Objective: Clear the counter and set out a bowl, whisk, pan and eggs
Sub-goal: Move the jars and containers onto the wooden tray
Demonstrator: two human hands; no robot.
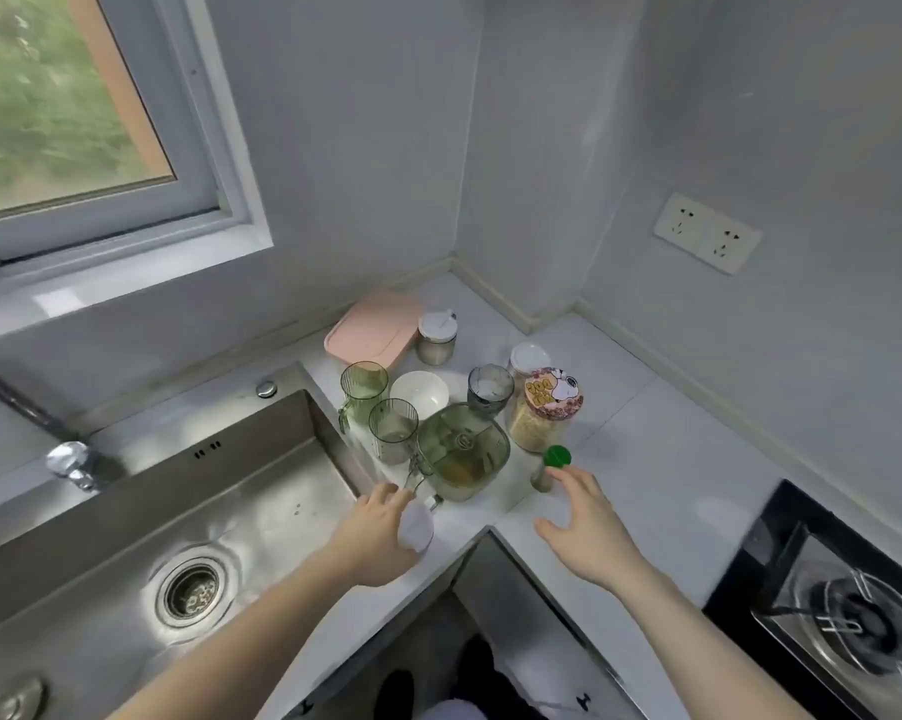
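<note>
Counter: white L-shaped worktop [646, 459] in a corner, crowded near the sink edge
Left hand: left hand [381, 532] at the counter's front edge beside the sink; fingers curled round a white cloth or sponge [416, 524]; which of the two, cannot tell
Right hand: right hand [584, 522] hovers over the counter, fingers spread and relaxed, grasping nothing; fingertips just beside a small bottle with a green cap [552, 467]
Bowl: white bowl [419, 393] stands upright among the glassware, between two green cups and a grey cup
Cups: ribbed green cup with handle [363, 389] nearest the sink; second ribbed green cup [393, 428] in front of it; dark grey ribbed cup [489, 389] to the bowl's right
Pitcher: green transparent pitcher [462, 452], square-mouthed, with yellowish contents low inside
Jars: jar [542, 413] of pale dry food, lid printed with a cartoon dog and yellow lettering too blurred to read; white-lidded jar [528, 358] behind it; small glass jar with white lid [437, 332] further back
Board: pink cutting board [373, 327] lies flat in the far corner
Sink: steel sink [127, 537] with round drain; tap [69, 462] at left
Stove: gas burner [854, 615] at lower right
Wall: double socket [707, 232]; window [64, 96] at upper left
</note>
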